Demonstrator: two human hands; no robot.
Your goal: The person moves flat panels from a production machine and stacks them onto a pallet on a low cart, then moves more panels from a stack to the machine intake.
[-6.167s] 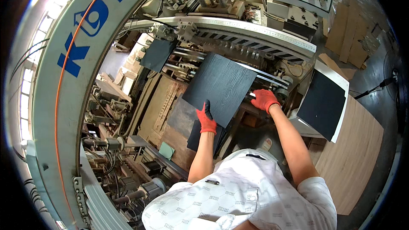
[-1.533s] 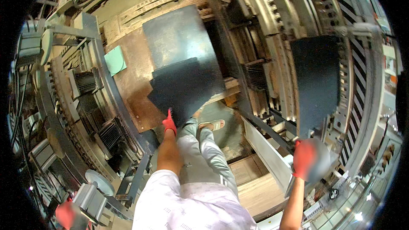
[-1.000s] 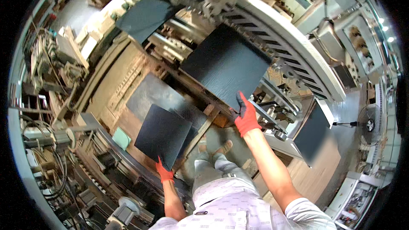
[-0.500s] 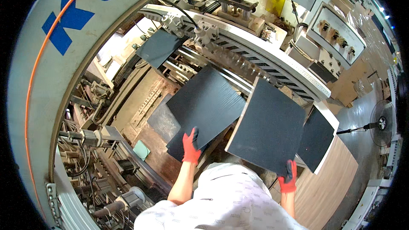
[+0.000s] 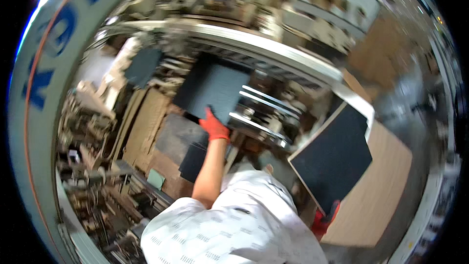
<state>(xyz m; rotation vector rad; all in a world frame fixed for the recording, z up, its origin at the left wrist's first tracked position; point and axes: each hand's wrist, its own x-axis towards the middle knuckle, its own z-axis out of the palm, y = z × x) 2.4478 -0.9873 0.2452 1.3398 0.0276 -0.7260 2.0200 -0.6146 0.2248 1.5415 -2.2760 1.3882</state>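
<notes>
From here I see the right hand (image 5: 326, 219) clamped on a black board (image 5: 334, 154), lower right, off the machine (image 5: 273, 47); apart, the left hand (image 5: 215, 126), grip unclear, meets a second board (image 5: 212, 85), upper centre, already on it.

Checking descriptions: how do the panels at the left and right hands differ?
The left panel lies on the rails; the right panel is gripped off to their right by the right hand. The left panel shows a bluish sheen; the right panel looks evenly dark with a pale edge. Both are flat and dark.
</notes>
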